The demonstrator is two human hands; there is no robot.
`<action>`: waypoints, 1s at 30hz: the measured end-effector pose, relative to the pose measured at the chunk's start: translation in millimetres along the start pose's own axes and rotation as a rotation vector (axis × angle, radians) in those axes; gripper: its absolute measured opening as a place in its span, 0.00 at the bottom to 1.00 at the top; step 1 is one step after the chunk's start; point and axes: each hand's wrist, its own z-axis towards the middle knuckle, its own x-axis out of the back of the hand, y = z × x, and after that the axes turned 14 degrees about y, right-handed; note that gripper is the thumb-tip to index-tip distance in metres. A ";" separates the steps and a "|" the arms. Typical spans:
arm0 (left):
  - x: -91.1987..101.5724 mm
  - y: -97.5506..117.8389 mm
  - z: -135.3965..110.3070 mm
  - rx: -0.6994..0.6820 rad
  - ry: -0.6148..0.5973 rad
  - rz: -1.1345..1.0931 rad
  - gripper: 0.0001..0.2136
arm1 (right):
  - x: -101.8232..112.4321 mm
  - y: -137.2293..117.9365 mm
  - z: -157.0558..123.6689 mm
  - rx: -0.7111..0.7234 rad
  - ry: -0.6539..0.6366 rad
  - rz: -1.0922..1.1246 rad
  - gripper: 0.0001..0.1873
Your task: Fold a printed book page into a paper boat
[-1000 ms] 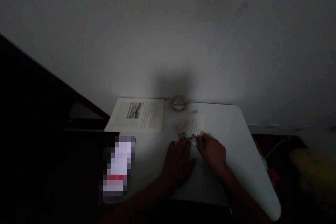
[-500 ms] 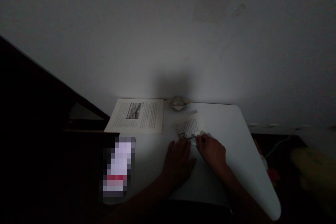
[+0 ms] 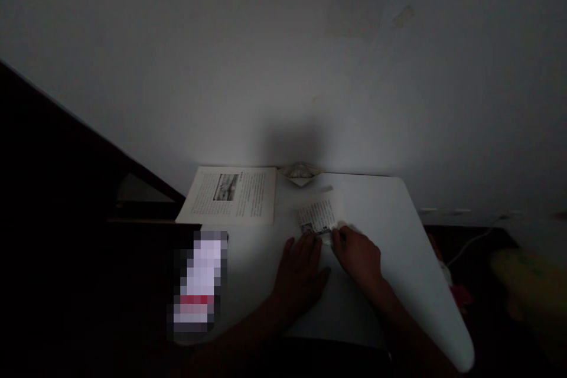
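A small folded sheet of printed paper point(image 3: 316, 215) lies on the white table point(image 3: 381, 207), text and a dark picture showing on its upper face. My left hand point(image 3: 301, 269) rests flat, fingers stretched out and fingertips on the paper's near edge. At the paper's lower right corner, my right hand point(image 3: 358, 255) has its fingers closed in a pinch on it. The near edge of the paper is partly hidden under my fingers. Beyond it, against the wall, stands a folded paper boat point(image 3: 301, 173).
Flat printed pages point(image 3: 254, 195) lie at the table's back left. A phone-like blurred bright object point(image 3: 201, 271) is at the left edge. Behind the table rises a grey wall point(image 3: 199, 71). A white cable point(image 3: 472, 243) and a yellow object point(image 3: 527, 283) are at the right.
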 end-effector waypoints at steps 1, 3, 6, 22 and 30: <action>0.1 -0.1 -0.1 -0.001 0.002 0.001 0.24 | -0.3 0.0 -0.2 0.003 0.009 0.000 0.23; -0.1 -0.4 -0.5 -0.001 0.001 0.002 0.24 | -0.2 -0.2 -0.5 0.008 0.018 0.001 0.23; -0.6 -1.0 -1.6 -0.001 -0.004 -0.002 0.25 | 1.2 -1.0 -0.5 0.004 0.013 0.002 0.22; 1.1 -0.3 -1.0 0.003 0.006 -0.011 0.25 | 0.4 0.8 -0.6 0.016 0.026 -0.003 0.22; 0.6 -0.2 -1.3 0.008 0.004 -0.004 0.25 | 0.5 0.3 0.4 0.010 0.015 0.004 0.23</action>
